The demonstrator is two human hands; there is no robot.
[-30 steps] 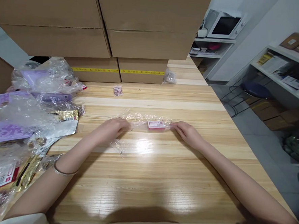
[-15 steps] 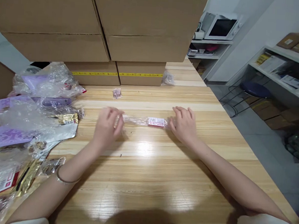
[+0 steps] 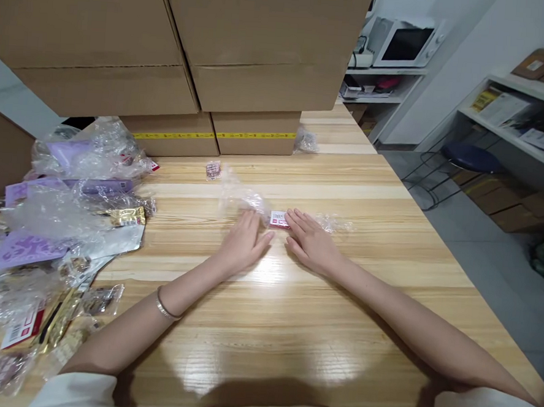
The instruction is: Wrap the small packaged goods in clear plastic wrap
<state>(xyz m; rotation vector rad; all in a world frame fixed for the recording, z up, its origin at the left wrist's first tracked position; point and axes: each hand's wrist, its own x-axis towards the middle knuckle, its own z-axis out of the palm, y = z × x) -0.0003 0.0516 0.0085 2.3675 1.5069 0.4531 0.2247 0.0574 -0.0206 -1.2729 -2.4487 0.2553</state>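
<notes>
A small packet with a white-and-red label [image 3: 278, 218] lies on the wooden table in front of me. Crinkled clear plastic wrap [image 3: 245, 196] extends from its left side, its far part puffed upward. More clear wrap [image 3: 338, 223] sticks out on the right. My left hand [image 3: 244, 242] rests at the packet's left end, fingertips on the wrap and thumb apart. Flat over the label's right part lies my right hand [image 3: 311, 243], fingers stretched out and covering some of it. Neither hand grips anything.
Cardboard boxes [image 3: 263, 49] are stacked at the back. A small wrapped piece [image 3: 213, 170] lies before them, and crumpled clear plastic [image 3: 306, 141] sits at their right. Clear, purple and gold wrappers [image 3: 55, 208] heap up at left. A stool [image 3: 472, 159] stands beyond the table's right edge.
My left hand has moved right, up to the packet, and its fingers have straightened. My right hand has slid left onto the label. The left wrap now puffs up.
</notes>
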